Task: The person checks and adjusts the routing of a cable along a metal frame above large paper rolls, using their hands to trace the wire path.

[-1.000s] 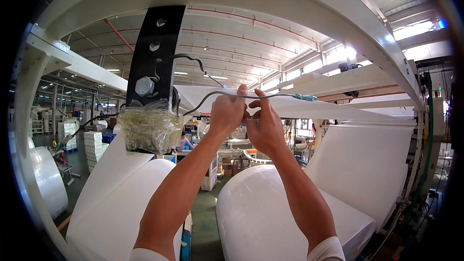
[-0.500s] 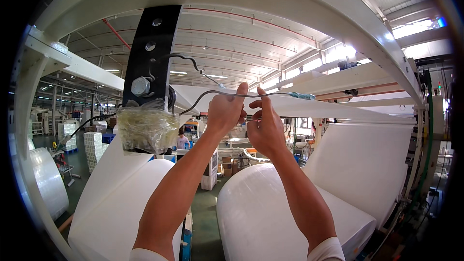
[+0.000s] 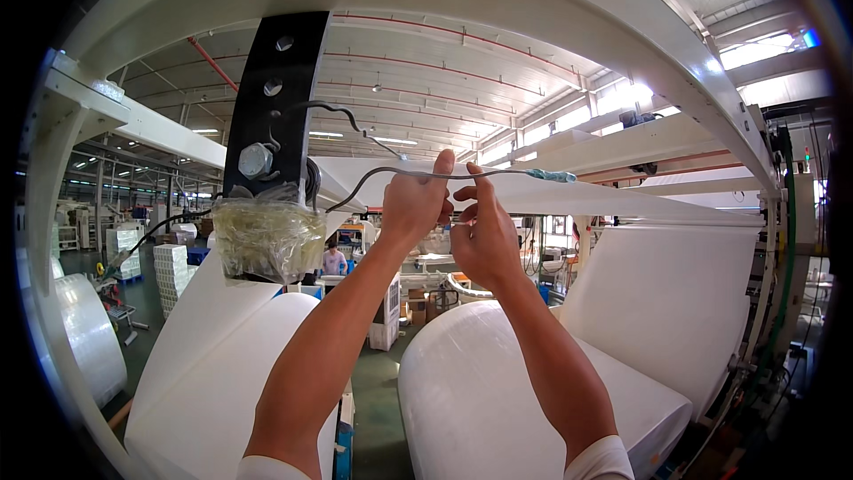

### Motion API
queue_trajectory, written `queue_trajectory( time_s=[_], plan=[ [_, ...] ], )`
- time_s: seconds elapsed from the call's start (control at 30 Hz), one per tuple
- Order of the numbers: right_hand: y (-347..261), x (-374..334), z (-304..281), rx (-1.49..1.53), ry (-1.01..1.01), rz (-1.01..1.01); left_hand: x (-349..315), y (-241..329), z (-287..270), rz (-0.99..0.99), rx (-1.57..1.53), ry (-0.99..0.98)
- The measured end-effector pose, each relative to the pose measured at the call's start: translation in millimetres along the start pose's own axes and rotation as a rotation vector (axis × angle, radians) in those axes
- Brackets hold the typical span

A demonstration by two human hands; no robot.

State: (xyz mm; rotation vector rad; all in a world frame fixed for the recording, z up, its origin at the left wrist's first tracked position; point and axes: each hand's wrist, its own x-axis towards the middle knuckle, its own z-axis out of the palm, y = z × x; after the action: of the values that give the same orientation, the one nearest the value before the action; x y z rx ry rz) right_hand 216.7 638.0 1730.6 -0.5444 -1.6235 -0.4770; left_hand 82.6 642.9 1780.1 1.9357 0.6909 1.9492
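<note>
Slightly leftward in the view since one second earlier, the black holed plate and the film-wrapped bundle are now appearing, while both raised hands are keeping nearly the same place. From beside the bundle, a thin grey cable is arching rightward at the level of the upper fingers. It is crossing the left hand near the thumb, spanning the narrow gap between the hands, and passing over the index finger of the right hand close to its tip. The left thumb is pointing upward; the right index finger is extending upward, with the other fingers curling. Whether either hand's fingers are gripping the cable cannot be told. Its teal-wrapped end is lying to the right, apart from the fingers. Below the forearms, a large white roll is resting.
</note>
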Motion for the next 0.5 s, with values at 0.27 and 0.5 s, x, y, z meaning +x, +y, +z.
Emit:
queue_trajectory(
  time_s=[0.27, 0.5],
  plan=[
    [-2.4, 5.3, -1.3, 0.031, -0.014, -0.001, 0.4, 4.5, 0.2, -0.059, -0.012, -0.025],
    [0.9, 7.2, 1.9, 0.004, 0.015, -0.025, -0.1, 8.0, 0.4, -0.085, -0.024, -0.006]
  ],
)
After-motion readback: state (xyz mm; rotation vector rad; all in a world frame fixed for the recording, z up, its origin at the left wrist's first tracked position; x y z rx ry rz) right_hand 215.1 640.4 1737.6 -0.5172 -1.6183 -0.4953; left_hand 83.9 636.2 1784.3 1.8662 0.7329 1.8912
